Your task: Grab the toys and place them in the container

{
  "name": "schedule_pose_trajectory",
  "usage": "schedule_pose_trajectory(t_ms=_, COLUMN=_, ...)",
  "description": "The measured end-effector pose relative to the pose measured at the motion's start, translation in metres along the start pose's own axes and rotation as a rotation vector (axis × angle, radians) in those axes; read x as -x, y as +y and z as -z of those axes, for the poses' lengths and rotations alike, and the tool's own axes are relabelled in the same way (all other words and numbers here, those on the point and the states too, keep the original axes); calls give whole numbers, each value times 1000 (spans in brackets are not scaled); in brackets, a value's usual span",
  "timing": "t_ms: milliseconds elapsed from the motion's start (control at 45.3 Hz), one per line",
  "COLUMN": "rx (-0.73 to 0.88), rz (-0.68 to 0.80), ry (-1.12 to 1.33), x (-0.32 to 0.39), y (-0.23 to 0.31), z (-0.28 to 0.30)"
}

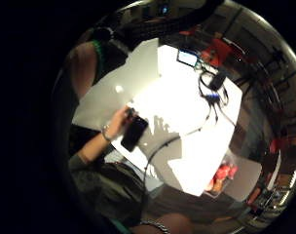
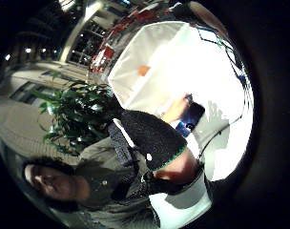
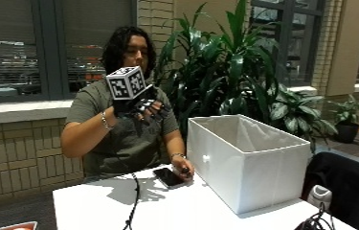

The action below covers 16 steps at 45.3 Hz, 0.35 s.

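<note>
No toys held — gloved hand raised well above the box, fingers relaxed; bare hand steadies phone beside box.

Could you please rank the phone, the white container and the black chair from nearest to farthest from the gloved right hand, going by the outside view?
1. Phone: on the table below the raised gloved right hand, touched by the bare hand.
2. White container: on the table, beyond the phone.
3. Black chair: past the container, at the table's far end.
</note>
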State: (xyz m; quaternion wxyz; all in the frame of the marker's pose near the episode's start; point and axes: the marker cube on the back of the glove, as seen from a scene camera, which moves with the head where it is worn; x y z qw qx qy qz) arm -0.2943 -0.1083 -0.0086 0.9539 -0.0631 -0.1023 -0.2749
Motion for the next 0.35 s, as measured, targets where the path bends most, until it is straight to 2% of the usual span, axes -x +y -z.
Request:
schedule_pose_trajectory(t_ms=154, rx=-24, rz=-113, ry=122, x=-38, y=43, z=-15)
schedule_pose_trajectory(t_ms=353, rx=-44, rz=-175, ry=204, x=-57, y=63, z=-26)
